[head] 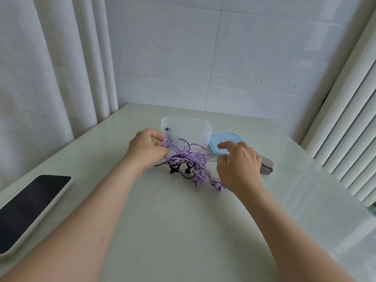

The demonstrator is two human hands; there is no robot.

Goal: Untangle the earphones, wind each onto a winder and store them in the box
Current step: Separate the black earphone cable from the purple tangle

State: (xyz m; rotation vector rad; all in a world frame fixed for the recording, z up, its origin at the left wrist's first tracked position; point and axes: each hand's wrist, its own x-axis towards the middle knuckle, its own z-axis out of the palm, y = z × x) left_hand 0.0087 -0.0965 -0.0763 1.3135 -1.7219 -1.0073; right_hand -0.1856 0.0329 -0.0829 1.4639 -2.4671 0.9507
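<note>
A tangle of purple earphones (191, 159) and black earphones (179, 169) lies mid-table, in front of a clear plastic box (186, 129). The purple earbuds (218, 187) trail toward me on the right. My left hand (145, 148) holds the left side of the tangle, fingers curled into the purple cords. My right hand (238, 159) hovers over the right edge of the tangle with relaxed, spread fingers and holds nothing. Grey flat winders (268, 166) lie stacked just beyond my right hand, partly hidden by it. Something small and dark sits inside the box.
A light blue lid (223, 140) lies right of the box. A dark tablet in a pale case (30, 210) rests at the table's left edge. Curtains hang on the left, a ribbed white panel on the right, and a tiled wall stands behind.
</note>
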